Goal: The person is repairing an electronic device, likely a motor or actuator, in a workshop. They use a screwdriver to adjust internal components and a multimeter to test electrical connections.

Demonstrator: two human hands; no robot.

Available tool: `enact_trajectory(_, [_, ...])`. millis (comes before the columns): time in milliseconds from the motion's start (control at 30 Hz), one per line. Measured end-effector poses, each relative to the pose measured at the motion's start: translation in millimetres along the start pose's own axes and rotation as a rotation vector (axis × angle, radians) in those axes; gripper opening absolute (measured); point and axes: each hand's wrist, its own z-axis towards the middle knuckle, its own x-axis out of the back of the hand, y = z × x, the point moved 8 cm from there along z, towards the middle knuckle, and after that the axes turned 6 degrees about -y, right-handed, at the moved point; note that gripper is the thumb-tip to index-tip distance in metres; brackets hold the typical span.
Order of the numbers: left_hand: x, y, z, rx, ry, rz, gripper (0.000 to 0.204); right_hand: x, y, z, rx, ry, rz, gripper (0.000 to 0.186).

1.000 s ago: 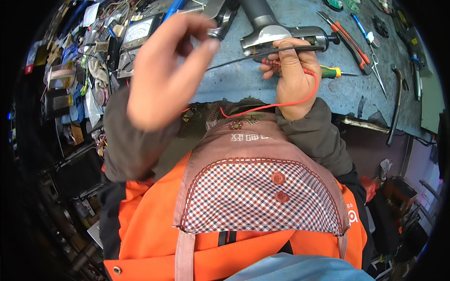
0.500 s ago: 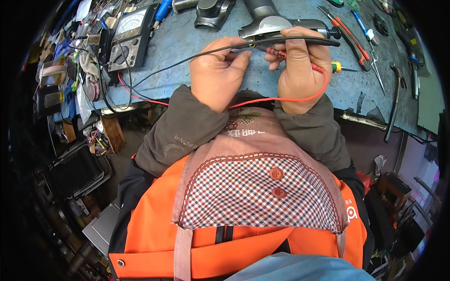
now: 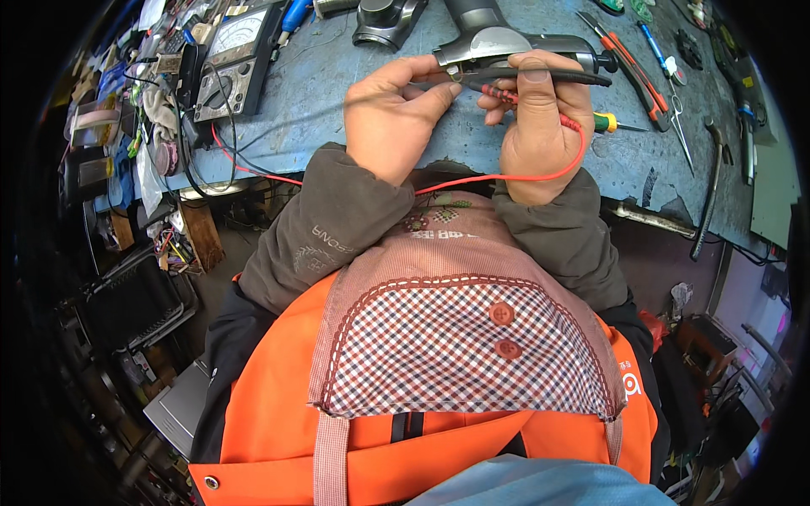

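My left hand (image 3: 390, 120) is closed, thumb and forefinger drawn together beside the open end of a grey and black pistol-shaped appliance (image 3: 474, 18). A small light-coloured part and thin wires show near those fingertips; what they grip is hidden. My right hand (image 3: 547, 131) holds two test probes side by side. The black probe (image 3: 584, 78) lies between thumb and forefinger, its back end pointing right. Below it, the red probe (image 3: 504, 94) points toward the left fingertips, and its red lead (image 3: 485, 178) loops down and left under my left sleeve.
An analog multimeter (image 3: 234, 66) stands at the left of the blue bench, near heaped clutter. Behind sits a dark grey housing part (image 3: 386, 21). Rightward lie a green and yellow screwdriver (image 3: 606, 122), a red-black cutter (image 3: 637, 76), tweezers (image 3: 682, 135) and a curved-handled tool (image 3: 710, 185).
The black lead that stretched over my left hand has dropped out of sight there. The left fingers have shifted slightly up toward the appliance; my right hand stays nearly still.
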Motion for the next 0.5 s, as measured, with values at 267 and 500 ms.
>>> enact_trajectory(267, [-7, -3, 4, 0.007, -0.054, -0.089, 0.021, -3, 3, 4, 0.015, -0.034, -0.003, 0.023])
enact_trajectory(500, [-6, -3, 4, -0.024, -0.049, 0.063, 0.017, 0, 9, 3, 0.022, -0.019, 0.021, 0.017])
